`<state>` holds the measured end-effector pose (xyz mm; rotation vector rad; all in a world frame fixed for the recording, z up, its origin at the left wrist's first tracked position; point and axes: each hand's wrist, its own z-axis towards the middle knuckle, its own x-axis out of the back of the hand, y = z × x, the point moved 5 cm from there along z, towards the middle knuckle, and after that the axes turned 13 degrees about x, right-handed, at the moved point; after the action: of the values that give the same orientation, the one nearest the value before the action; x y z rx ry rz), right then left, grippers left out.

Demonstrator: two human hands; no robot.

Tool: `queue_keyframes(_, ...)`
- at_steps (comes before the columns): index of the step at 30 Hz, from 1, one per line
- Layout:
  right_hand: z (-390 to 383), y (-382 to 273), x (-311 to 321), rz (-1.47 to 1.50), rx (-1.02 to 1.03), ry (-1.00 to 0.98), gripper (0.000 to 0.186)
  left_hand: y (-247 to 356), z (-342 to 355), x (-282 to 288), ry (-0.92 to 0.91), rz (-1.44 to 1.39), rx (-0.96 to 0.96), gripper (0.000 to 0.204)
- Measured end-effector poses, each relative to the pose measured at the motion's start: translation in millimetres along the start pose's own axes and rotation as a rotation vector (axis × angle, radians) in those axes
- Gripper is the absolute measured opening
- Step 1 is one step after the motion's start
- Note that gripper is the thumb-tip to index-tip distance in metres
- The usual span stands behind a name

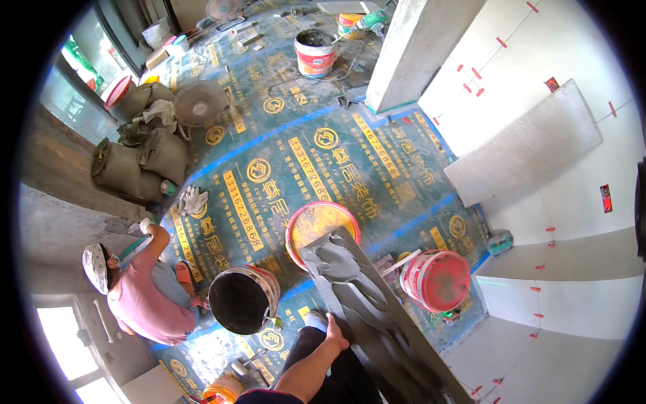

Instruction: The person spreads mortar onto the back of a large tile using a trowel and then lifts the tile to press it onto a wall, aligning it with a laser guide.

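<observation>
My left hand is closed round the left edge of a long tile. Grey adhesive mortar covers the tile's upper face in uneven ridges and smears. The tile slants from the lower edge of the picture toward a red-rimmed bucket with a yellowish top; its far end overlaps that bucket, and whether it rests there I cannot tell. No part of my right hand shows. To the left of the tile stands a bucket with a dark inside.
A person in a pink shirt crouches at the left wall. A red-topped bucket stands right of the tile. A mortar bucket, a fan and sacks lie farther off. A light panel leans against the tiled right wall.
</observation>
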<state>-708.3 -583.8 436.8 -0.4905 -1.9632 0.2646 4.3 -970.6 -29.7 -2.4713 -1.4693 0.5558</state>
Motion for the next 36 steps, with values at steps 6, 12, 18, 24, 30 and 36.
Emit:
queue_keyframes(6,-35.7,-34.4,28.9,0.017,0.146,-0.106,0.104,1.7,10.8,-19.8,-0.165,-0.004,0.098,0.093)
queue_keyframes(12,-151.7,-201.2,-31.5,-0.309,0.614,-0.201,0.087,35.0,22.0,2.3,-0.238,-0.019,0.037,0.081)
queue_keyframes(18,-328.0,-330.8,8.4,-0.288,0.692,-0.055,0.069,31.9,-62.9,-50.3,-0.516,0.015,0.077,0.105)
queue_keyframes(24,-448.5,-433.4,20.4,0.0,1.167,0.086,0.058,32.7,-120.0,-45.3,-0.601,-0.102,0.033,0.109)
queue_keyframes(30,-544.6,-514.4,2.7,0.035,1.419,-0.055,0.06,42.2,-200.4,-45.5,-0.743,-0.155,-0.096,0.095)
queue_keyframes(36,-629.8,-593.6,-90.5,0.261,1.68,-0.476,0.058,63.4,-301.4,-38.8,-0.226,0.362,-1.145,0.028)
